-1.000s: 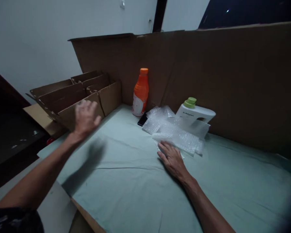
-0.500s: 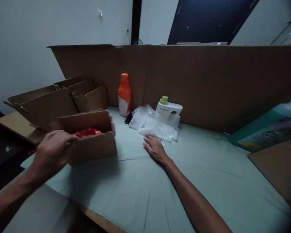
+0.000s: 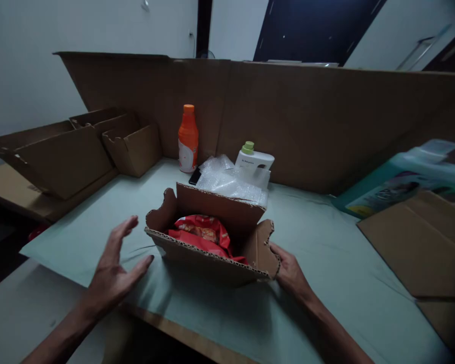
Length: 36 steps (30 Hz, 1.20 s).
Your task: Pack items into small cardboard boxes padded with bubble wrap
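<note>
In the middle of the head view is an open cardboard box, its front side facing me, with a red printed packet inside. My left hand is just left of the box, thumb and fingers spread, holding nothing and apart from the cardboard. On the other side my right hand grips the box's right end; part of its fingers is hidden behind that wall. Sheets of bubble wrap lie just behind the box, partly covered by its back wall.
An orange bottle and a white bottle with a green cap stand at the back. Several empty-looking cardboard boxes are at the left. A large green jug leans at the right beside folded cardboard. A cardboard panel borders the table.
The box with the red packet has moved from the left to the middle. My left hand has let go of it and opened. My right hand has gone from the bubble wrap to the box's right end.
</note>
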Motion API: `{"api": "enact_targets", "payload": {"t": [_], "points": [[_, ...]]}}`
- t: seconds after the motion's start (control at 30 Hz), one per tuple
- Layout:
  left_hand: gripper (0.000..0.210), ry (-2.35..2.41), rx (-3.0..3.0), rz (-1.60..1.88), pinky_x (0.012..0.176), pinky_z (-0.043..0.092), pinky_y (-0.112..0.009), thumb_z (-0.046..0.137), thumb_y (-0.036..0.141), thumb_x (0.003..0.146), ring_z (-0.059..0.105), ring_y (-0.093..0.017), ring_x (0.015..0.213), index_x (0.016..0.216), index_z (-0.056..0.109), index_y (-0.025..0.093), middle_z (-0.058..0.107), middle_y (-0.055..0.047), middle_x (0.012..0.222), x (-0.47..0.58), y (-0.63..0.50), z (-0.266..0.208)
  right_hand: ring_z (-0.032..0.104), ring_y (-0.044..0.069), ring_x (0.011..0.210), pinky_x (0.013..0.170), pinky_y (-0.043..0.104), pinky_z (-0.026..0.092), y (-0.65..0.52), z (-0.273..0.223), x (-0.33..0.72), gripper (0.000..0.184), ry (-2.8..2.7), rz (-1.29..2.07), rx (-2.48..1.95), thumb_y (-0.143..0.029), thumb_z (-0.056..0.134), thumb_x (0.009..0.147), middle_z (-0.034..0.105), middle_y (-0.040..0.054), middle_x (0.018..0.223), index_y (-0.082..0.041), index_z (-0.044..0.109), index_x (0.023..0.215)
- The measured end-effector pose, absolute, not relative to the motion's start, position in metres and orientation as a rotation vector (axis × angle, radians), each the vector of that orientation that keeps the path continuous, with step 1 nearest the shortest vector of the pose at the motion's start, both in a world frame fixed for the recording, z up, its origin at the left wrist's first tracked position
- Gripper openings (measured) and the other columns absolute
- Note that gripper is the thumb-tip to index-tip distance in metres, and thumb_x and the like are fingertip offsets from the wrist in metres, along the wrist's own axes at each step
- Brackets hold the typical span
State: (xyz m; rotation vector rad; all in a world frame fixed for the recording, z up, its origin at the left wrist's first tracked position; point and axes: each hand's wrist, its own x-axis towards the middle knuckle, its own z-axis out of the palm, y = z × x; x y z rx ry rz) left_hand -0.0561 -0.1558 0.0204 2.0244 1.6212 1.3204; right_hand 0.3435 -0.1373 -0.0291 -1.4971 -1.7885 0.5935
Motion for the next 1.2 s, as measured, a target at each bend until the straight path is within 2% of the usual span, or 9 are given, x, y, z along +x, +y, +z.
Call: {"api": "enact_targets", "payload": {"t": [0.17,0.27,0.4,0.6,0.77,0.87,0.93,1.07,1.2], "points": [[0.063,1.535,1.611,0.893,0.095,0.055,-0.046,0.066,0.054,0.069,0.066,-0.036,0.111,0.117,0.057,0.015,0.069,-0.017,0.118,-0.042,-0.126,-0.031,0.068,0.031,0.113,0.097,0.043,0.056,-0.176,-0.019,0.295,0.054,-1.528,1.014,-1.346,-0.062,0.052,0.093,0.072,0.0109,0.124,-0.022,0.066,0.127],[0.063,1.701,1.421,0.999,0.085,0.056,-0.045,0.068,0.056,0.058,0.067,-0.036,0.099,0.106,0.057,0.017,0.071,-0.015,0.104,-0.047,-0.118,-0.039,0.065,0.029,0.118,0.103,0.044,0.052,-0.164,-0.019,0.265,0.053,-1.550,1.094,-1.261,-0.054,0.050,0.096,0.068,0.0108,0.131,-0.021,0.058,0.137],[0.060,1.794,1.245,1.216,0.081,0.053,-0.039,0.068,0.053,0.061,0.065,-0.032,0.098,0.109,0.054,0.019,0.069,-0.011,0.104,-0.065,-0.118,-0.041,0.059,0.027,0.128,0.107,0.045,0.049,-0.129,-0.030,0.246,0.055,-1.711,1.139,-1.139,-0.036,0.055,0.094,0.058,0.0111,0.146,-0.022,0.049,0.147],[0.054,1.821,1.206,1.277,0.083,0.052,-0.037,0.066,0.047,0.067,0.064,-0.029,0.101,0.112,0.056,0.019,0.068,-0.009,0.106,-0.065,-0.124,-0.050,0.056,0.028,0.129,0.113,0.050,0.041,-0.049,-0.015,0.274,0.040,-1.953,0.454,-1.328,-0.025,0.056,0.091,0.065,0.0101,0.137,-0.022,0.065,0.130],[0.060,1.909,1.232,1.166,0.081,0.054,-0.038,0.068,0.047,0.063,0.066,-0.031,0.100,0.116,0.057,0.020,0.070,-0.009,0.104,-0.069,-0.120,-0.060,0.041,0.034,0.142,0.114,0.052,0.033,0.050,0.010,0.286,0.066,-2.021,0.085,-1.613,-0.008,0.063,0.078,0.053,0.0148,0.150,-0.016,0.055,0.143],[0.060,1.906,1.265,1.144,0.081,0.054,-0.039,0.067,0.046,0.064,0.068,-0.031,0.098,0.117,0.058,0.020,0.071,-0.010,0.103,-0.076,-0.120,-0.068,0.057,0.034,0.124,0.108,0.049,0.039,0.074,0.016,0.291,0.041,-2.013,0.137,-1.624,-0.006,0.067,0.074,0.072,0.0143,0.120,-0.016,0.073,0.114],[0.058,1.883,1.282,1.170,0.082,0.055,-0.038,0.067,0.045,0.065,0.068,-0.031,0.098,0.117,0.058,0.020,0.071,-0.010,0.105,-0.077,-0.121,-0.069,0.065,0.030,0.109,0.101,0.046,0.044,0.066,0.017,0.306,0.021,-1.947,0.160,-1.625,-0.016,0.065,0.083,0.076,0.0115,0.106,-0.016,0.075,0.101],[0.056,1.931,1.272,1.135,0.077,0.055,-0.037,0.068,0.045,0.063,0.068,-0.030,0.093,0.113,0.058,0.020,0.071,-0.009,0.100,-0.072,-0.122,-0.062,0.068,0.021,0.092,0.078,0.034,0.053,0.011,0.013,0.368,0.042,-1.682,0.210,-1.653,-0.042,0.041,0.100,0.073,0.0106,0.108,-0.014,0.065,0.121],[0.061,1.888,1.232,1.173,0.073,0.054,-0.036,0.066,0.048,0.062,0.067,-0.029,0.090,0.115,0.056,0.021,0.071,-0.008,0.101,-0.065,-0.121,-0.052,0.063,0.020,0.062,0.058,0.032,0.050,-0.055,-0.007,0.424,0.047,-1.461,0.340,-1.741,-0.058,0.055,0.086,0.070,0.0057,0.073,-0.015,0.072,0.094]]}}
